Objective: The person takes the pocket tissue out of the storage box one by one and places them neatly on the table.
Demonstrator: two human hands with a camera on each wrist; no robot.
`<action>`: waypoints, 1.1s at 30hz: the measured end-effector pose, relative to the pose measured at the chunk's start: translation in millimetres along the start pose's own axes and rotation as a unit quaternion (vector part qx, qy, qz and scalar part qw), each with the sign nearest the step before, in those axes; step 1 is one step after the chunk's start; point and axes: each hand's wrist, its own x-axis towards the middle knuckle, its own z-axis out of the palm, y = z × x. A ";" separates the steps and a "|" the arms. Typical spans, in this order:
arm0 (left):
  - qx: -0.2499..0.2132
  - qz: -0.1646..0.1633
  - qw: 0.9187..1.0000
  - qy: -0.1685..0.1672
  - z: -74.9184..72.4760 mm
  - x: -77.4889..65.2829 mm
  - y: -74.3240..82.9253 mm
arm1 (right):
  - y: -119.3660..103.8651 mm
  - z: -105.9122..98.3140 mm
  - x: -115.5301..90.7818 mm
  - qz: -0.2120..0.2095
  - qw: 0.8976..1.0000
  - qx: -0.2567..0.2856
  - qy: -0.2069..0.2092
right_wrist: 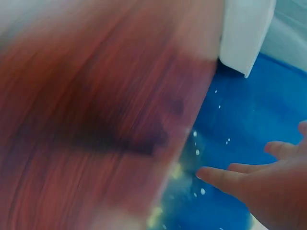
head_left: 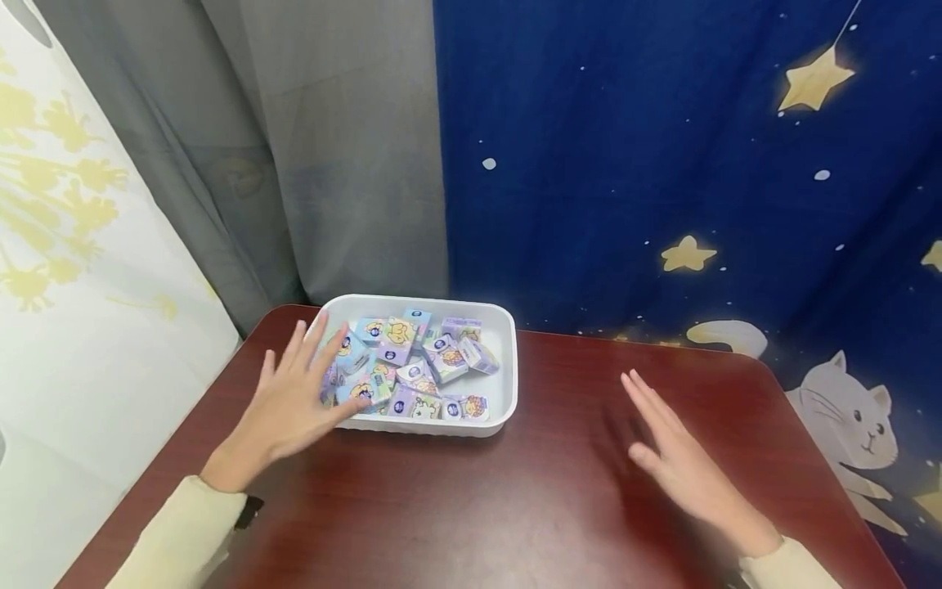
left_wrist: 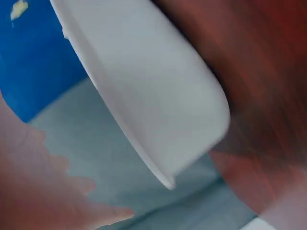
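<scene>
A white plastic basin [head_left: 508, 360] stands at the back left of the table and holds several small printed packs [head_left: 445, 360] in purple, blue and white, which look like mini tissue packs. My left hand [head_left: 294, 405] hovers with spread fingers over the basin's left front corner, holding nothing. In the left wrist view that hand [left_wrist: 48, 177] is beside the basin's outer wall [left_wrist: 153, 81]. To the right of the basin, my right hand [head_left: 680, 462] is held above the table with its fingers straight. The right wrist view shows its fingers [right_wrist: 223, 179] apart from anything.
The dark red wooden table [head_left: 471, 507] has rounded back corners. Behind it hang a grey curtain [head_left: 353, 147] and a blue curtain [head_left: 589, 164] with stars and a cat print. A white cloth with yellow flowers [head_left: 66, 204] hangs at the left.
</scene>
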 end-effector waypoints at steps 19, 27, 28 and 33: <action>-0.267 -0.233 0.928 -0.112 -0.4 8.4 -53.5 | -45.3 62.4 97.0 0.307 0.799 0.517 0.024; -0.313 -0.207 0.922 -0.100 3.5 2.7 -57.1 | -65.4 96.6 107.7 0.339 0.775 0.533 0.008; -0.313 -0.205 0.922 -0.102 3.6 2.7 -56.8 | -66.7 99.3 108.4 0.340 0.775 0.533 0.003; -0.302 -0.196 0.926 -0.110 4.4 3.3 -52.2 | -68.9 108.5 110.5 0.337 0.781 0.525 -0.011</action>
